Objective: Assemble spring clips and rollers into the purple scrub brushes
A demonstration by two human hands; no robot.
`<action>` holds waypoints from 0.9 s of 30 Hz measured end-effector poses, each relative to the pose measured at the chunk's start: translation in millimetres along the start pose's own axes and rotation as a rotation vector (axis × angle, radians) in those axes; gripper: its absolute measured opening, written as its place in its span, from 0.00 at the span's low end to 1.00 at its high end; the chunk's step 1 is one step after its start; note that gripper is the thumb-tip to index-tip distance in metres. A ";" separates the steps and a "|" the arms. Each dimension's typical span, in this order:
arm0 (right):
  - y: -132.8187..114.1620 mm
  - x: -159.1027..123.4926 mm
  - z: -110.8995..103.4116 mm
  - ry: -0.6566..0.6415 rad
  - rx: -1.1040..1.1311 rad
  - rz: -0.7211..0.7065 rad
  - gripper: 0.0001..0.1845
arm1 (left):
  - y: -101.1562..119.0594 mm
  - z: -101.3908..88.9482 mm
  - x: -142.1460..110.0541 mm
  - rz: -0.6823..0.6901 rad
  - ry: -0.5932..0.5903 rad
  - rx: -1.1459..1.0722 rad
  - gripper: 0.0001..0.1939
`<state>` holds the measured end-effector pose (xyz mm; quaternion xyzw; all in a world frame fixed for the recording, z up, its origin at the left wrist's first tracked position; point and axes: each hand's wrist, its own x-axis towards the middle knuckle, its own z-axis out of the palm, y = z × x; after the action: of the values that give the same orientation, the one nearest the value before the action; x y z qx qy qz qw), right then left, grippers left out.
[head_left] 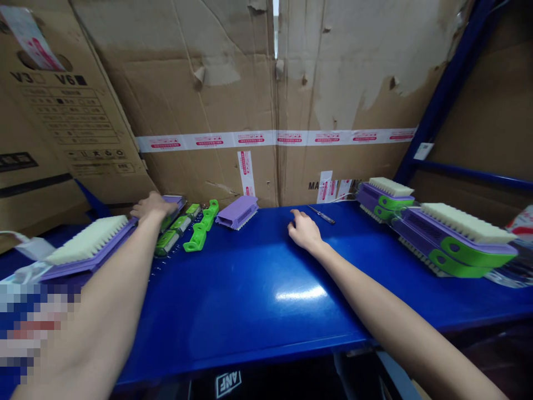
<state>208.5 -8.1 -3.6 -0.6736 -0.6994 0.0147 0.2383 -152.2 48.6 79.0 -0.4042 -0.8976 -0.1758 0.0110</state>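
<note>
My left hand (150, 206) reaches to the far left of the blue table (258, 294) and closes over the end of a purple brush body (174, 201). A long purple brush with white bristles (85, 244) lies just in front of that hand. Green handle parts (199, 230) lie in a row to its right. A lone purple brush body (237, 211) sits beyond them. My right hand (303, 229) rests on the table's middle, fingers curled down, holding nothing I can see. A small screwdriver (321, 214) lies just beyond it.
Assembled purple brushes with green handles (453, 239) are stacked at the right, more (385, 197) behind them. Cardboard boxes (266, 94) wall off the back and left. A blue shelf post (441, 94) rises at the right. Plastic wrapping (25, 266) lies at the left edge.
</note>
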 end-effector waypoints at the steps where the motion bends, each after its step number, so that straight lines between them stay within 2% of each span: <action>1: 0.0 0.1 0.0 0.000 -0.001 0.000 0.25 | -1.5 2.2 1.9 0.000 -0.005 0.002 0.37; 10: 0.0 0.3 -0.1 -0.011 -0.011 -0.006 0.26 | -12.3 18.6 14.6 0.029 -0.079 0.039 0.36; 15: -0.5 -0.3 -0.7 -0.015 -0.021 -0.004 0.26 | 0.7 15.8 5.1 0.076 -0.046 0.074 0.41; 18: -0.6 -0.6 -1.0 -0.015 -0.023 -0.012 0.26 | 14.9 16.2 -7.9 0.203 -0.015 0.098 0.37; 23: -0.8 -0.9 -1.5 -0.017 -0.021 -0.014 0.26 | 38.3 27.1 -24.6 0.473 0.026 0.136 0.28; 27: -1.8 -1.4 -3.1 -0.025 -0.022 -0.016 0.25 | 59.2 32.5 -38.8 0.629 -0.092 0.102 0.29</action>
<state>207.8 -10.5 -0.7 -0.6705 -0.7078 0.0135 0.2219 -78.9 67.3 60.4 -0.6684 -0.7357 -0.1002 0.0443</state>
